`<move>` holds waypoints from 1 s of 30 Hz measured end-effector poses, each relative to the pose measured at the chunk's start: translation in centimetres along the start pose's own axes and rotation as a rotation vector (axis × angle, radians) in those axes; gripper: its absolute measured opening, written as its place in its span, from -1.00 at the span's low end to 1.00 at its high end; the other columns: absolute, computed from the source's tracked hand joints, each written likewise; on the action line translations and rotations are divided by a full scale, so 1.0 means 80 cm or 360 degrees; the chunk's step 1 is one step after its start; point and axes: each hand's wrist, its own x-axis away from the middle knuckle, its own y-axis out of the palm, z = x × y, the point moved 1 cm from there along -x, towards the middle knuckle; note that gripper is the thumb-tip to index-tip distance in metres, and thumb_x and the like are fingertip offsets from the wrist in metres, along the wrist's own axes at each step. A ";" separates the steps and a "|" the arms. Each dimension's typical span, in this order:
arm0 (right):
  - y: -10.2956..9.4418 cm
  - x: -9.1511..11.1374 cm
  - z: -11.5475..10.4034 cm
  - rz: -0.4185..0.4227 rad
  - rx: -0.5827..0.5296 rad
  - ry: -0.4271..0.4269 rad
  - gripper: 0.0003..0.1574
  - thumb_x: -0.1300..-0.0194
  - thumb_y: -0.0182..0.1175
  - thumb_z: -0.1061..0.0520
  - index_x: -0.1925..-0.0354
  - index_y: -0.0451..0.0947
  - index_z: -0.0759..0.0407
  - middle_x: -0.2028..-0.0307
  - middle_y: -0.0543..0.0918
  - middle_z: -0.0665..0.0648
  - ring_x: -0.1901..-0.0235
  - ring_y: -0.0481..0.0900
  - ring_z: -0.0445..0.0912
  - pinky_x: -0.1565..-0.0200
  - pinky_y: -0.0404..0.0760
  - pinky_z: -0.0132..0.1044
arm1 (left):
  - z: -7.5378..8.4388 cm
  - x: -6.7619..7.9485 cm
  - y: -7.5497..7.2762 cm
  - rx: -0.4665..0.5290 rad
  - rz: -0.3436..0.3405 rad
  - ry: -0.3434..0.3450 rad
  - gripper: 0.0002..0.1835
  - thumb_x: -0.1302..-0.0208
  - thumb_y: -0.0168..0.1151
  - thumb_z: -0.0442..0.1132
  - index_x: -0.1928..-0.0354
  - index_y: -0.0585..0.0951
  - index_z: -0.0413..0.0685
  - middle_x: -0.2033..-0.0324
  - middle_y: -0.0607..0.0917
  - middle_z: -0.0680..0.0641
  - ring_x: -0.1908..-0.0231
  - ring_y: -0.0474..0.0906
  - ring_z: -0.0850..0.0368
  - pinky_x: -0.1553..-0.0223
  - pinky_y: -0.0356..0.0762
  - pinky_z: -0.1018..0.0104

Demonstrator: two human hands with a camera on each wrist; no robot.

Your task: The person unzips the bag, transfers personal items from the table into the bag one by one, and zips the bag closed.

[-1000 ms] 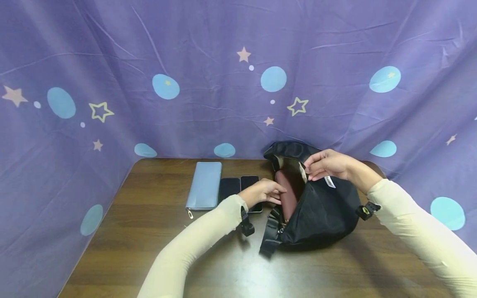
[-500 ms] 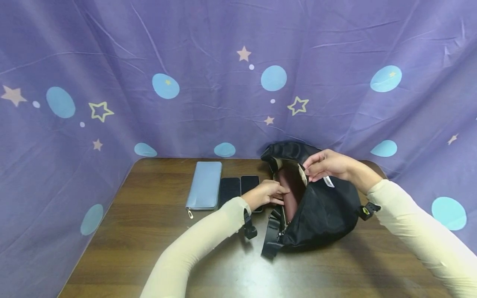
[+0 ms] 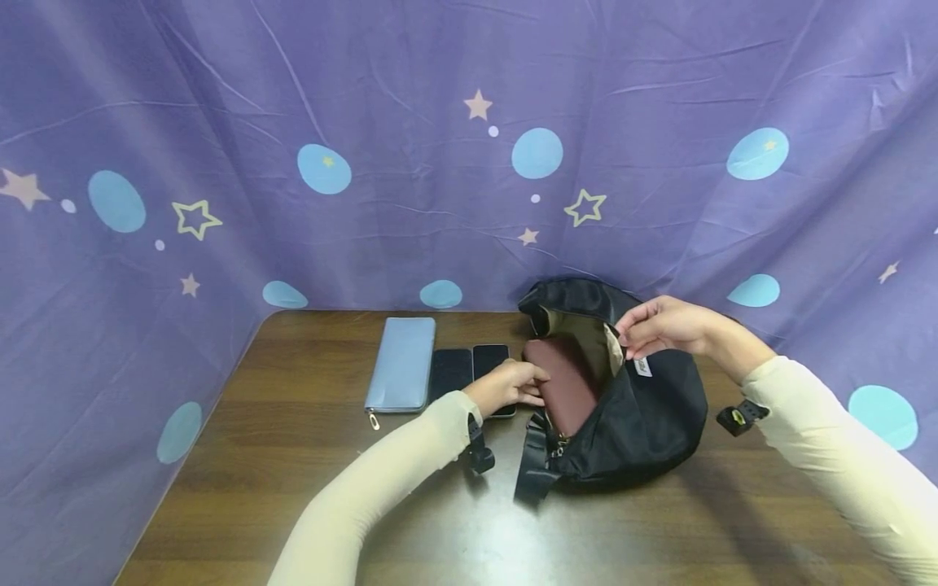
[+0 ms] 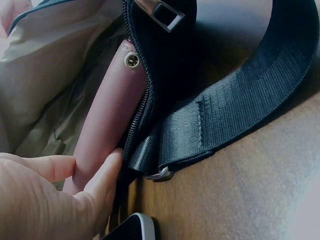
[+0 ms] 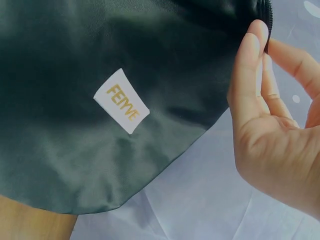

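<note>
The left hand (image 3: 513, 385) is pinching a pink wallet (image 3: 563, 392) between thumb and fingers, and the wallet is sitting in the open mouth of a black bag (image 3: 648, 431). The right hand (image 3: 670, 327), thumb and fingertips closing together, is holding the bag's zippered edge (a white label (image 5: 121, 101) is showing near it). On the tabletop (image 3: 293, 488), a light-blue wallet (image 3: 401, 366), a flat dark slab (image 3: 451, 370) and a pale-rimmed phone (image 3: 491, 358) are lying side by side.
</note>
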 end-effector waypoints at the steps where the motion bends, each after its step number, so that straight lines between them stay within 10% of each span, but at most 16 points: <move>1: 0.000 0.000 0.001 0.0000 -0.0010 0.0016 -0.74 -0.36 0.10 0.38 0.22 0.67 0.11 0.34 0.72 -0.03 0.32 0.74 -0.19 0.12 0.75 -0.33 | 0.000 0.000 -0.001 0.0002 -0.0006 0.0001 -0.76 -0.22 0.32 -0.46 0.09 0.59 -0.40 0.12 0.74 -0.38 0.05 0.73 -0.26 0.05 0.73 -0.13; 6: 0.001 0.000 0.007 0.0018 -0.0074 0.0089 -0.72 -0.39 0.08 0.37 0.25 0.66 0.07 0.34 0.74 -0.04 0.30 0.75 -0.19 0.10 0.75 -0.33 | 0.043 0.082 0.028 -0.0075 0.0030 0.0027 -0.71 -0.38 0.14 -0.50 -0.11 0.49 -0.42 -0.11 0.64 -0.43 -0.19 0.60 -0.30 -0.24 0.58 -0.13; 11: 0.005 -0.005 0.010 0.0052 -0.0123 0.0122 -0.71 -0.40 0.07 0.37 0.26 0.65 0.06 0.34 0.74 -0.04 0.30 0.75 -0.19 0.09 0.74 -0.33 | 0.060 0.092 0.037 -0.0106 -0.0081 0.0060 -0.56 -0.38 0.20 -0.50 -0.27 0.42 -0.31 -0.13 0.64 -0.38 -0.22 0.57 -0.28 -0.28 0.53 -0.17; 25: 0.011 -0.011 0.010 0.0067 -0.0126 0.0120 -0.73 -0.36 0.08 0.41 0.22 0.64 0.12 0.34 0.75 -0.02 0.31 0.75 -0.18 0.12 0.75 -0.33 | 0.066 0.066 0.042 -0.0184 -0.0138 -0.0040 -0.48 -0.39 0.23 -0.44 -0.36 0.42 -0.24 -0.29 0.55 -0.38 -0.30 0.51 -0.26 -0.34 0.49 -0.12; 30: 0.009 -0.009 0.005 0.0077 -0.0123 0.0130 -0.73 -0.36 0.09 0.40 0.23 0.65 0.12 0.35 0.75 -0.02 0.32 0.75 -0.18 0.13 0.74 -0.34 | 0.038 -0.046 0.018 -0.0159 -0.0160 -0.0147 -0.10 -0.12 0.51 -0.44 -0.49 0.28 -0.13 -0.10 0.67 -0.32 -0.10 0.63 -0.24 -0.03 0.72 -0.09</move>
